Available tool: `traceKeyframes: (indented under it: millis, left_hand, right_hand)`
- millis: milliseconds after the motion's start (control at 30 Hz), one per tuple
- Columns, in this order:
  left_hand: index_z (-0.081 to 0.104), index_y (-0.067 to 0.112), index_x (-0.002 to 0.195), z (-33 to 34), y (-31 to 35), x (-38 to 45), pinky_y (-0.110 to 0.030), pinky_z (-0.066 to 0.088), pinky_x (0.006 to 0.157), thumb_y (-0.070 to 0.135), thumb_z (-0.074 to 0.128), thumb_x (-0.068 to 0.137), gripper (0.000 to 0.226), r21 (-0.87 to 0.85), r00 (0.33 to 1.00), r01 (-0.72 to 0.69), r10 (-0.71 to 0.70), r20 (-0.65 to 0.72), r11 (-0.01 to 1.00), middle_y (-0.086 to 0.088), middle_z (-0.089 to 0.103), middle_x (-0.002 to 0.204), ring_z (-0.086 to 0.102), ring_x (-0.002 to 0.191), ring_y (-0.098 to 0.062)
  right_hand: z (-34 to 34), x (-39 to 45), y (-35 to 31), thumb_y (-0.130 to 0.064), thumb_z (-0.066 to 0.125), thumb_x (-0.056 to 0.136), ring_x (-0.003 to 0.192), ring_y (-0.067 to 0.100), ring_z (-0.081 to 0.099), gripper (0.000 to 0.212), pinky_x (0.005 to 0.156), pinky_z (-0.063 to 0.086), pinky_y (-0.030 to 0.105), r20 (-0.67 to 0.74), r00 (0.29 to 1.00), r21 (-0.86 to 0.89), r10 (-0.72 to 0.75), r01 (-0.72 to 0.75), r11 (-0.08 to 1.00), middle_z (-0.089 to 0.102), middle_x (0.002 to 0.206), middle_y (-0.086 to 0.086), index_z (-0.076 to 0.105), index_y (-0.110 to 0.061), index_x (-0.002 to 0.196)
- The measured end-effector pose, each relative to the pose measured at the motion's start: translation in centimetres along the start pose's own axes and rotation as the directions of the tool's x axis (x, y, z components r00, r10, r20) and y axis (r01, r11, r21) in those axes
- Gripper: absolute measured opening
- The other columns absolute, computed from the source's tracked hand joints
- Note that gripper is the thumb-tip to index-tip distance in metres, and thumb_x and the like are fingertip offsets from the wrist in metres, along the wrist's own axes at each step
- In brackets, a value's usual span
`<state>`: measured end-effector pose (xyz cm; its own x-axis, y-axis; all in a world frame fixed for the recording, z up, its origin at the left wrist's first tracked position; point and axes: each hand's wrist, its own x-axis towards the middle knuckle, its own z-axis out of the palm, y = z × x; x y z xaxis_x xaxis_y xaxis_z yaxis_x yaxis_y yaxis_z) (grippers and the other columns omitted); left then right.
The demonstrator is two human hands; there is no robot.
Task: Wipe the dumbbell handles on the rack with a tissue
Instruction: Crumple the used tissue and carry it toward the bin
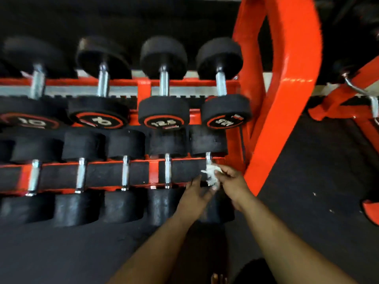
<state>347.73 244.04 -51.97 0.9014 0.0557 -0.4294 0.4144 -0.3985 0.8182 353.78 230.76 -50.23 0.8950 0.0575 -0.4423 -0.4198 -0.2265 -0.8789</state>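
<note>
A red steel dumbbell rack (287,83) carries two tiers of black rubber-headed dumbbells with chrome handles, seen from above. On the lower tier, at the rack's right end beside the curved red upright, the rightmost dumbbell's handle (208,157) is wrapped along most of its length by a crumpled white tissue (210,174); only the top of the chrome shaft shows above the paper. The right hand (232,182) grips the tissue, its fingers curled round the paper and the handle beneath it. The left hand (194,196) lies just beside the tissue on its left, fingers fairly straight and stretched toward the handle, their tips at or near the paper; motion blur makes it unclear whether they actually touch it, and they hold nothing that can be seen. Both bare forearms reach up from the bottom edge of the view. To the left along the same tier sit four more dumbbells, the nearest with its handle (167,171) bare and shining. The upper tier holds four larger dumbbells; the two toward the right end carry red-ringed end caps, one marked 12.5 (164,122), while the two toward the left end read 10. Dark rubber flooring (307,201) spreads under the rack, and part of another red frame (338,95) with a chrome bar stands near the right edge.
</note>
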Motion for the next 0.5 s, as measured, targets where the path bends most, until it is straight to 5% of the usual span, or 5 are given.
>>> traceKeyframes:
  millis: [100, 167, 233, 367, 500]
  left_hand:
    - [0.064, 0.009, 0.131, -4.2, 8.0, -5.3, -0.017, 0.046, 0.098, 0.032, 0.068, 0.096, 0.042, -0.107, 1.000, -0.016, 0.015, -0.007, 0.994, -0.003, 0.068, 0.125, 0.063, 0.116, -0.016]
    - [0.073, 0.011, 0.118, -6.6, 13.0, -9.5, -0.039, 0.053, 0.100, 0.044, 0.071, 0.086, 0.046, -0.160, 1.000, 0.024, -0.021, 0.018, 0.987, -0.004, 0.075, 0.112, 0.070, 0.106, -0.020]
    - [0.076, 0.013, 0.106, -8.2, 16.3, -13.2, -0.044, 0.057, 0.095, 0.052, 0.075, 0.076, 0.049, -0.201, 0.998, 0.031, -0.019, 0.059, 0.979, -0.003, 0.078, 0.100, 0.072, 0.094, -0.017]
    - [0.074, 0.004, 0.093, -11.3, 26.9, -22.9, -0.027, 0.054, 0.074, 0.014, 0.078, 0.089, 0.011, -0.194, 0.991, -0.056, 0.078, 0.109, 0.979, -0.002, 0.076, 0.083, 0.067, 0.075, -0.006]
    - [0.069, 0.002, 0.096, -11.6, 32.9, -29.7, -0.014, 0.047, 0.064, 0.003, 0.075, 0.090, 0.008, -0.223, 0.962, -0.161, 0.203, 0.182, 0.961, 0.002, 0.070, 0.077, 0.063, 0.069, -0.003]
  right_hand:
    - [-0.9, -7.2, -7.1, -0.007, 0.055, 0.101, 0.082, 0.015, 0.067, 0.019, 0.071, 0.055, 0.033, 0.014, 0.998, 0.211, 0.065, -0.066, 0.975, 0.075, 0.096, 0.002, 0.069, -0.018, 0.107]
    - [-2.2, -12.7, -12.5, -0.009, 0.056, 0.101, 0.078, 0.010, 0.069, 0.015, 0.067, 0.057, 0.032, -0.019, 0.996, 0.285, 0.088, -0.079, 0.955, 0.074, 0.095, 0.000, 0.066, -0.018, 0.107]
    - [-3.5, -17.7, -16.7, -0.010, 0.058, 0.100, 0.075, 0.010, 0.070, 0.010, 0.064, 0.059, 0.032, -0.047, 0.995, 0.348, 0.089, -0.067, 0.935, 0.074, 0.091, -0.002, 0.063, -0.018, 0.103]
    - [-7.1, -28.1, -23.9, -0.015, 0.064, 0.098, 0.079, 0.016, 0.071, 0.005, 0.063, 0.057, 0.036, -0.117, 0.988, 0.423, 0.098, -0.040, 0.905, 0.074, 0.093, 0.004, 0.060, -0.015, 0.100]
    - [-9.5, -36.3, -27.0, -0.025, 0.067, 0.096, 0.079, 0.019, 0.070, 0.009, 0.062, 0.059, 0.038, -0.268, 0.962, 0.403, 0.050, 0.065, 0.913, 0.074, 0.097, 0.007, 0.061, -0.018, 0.100]
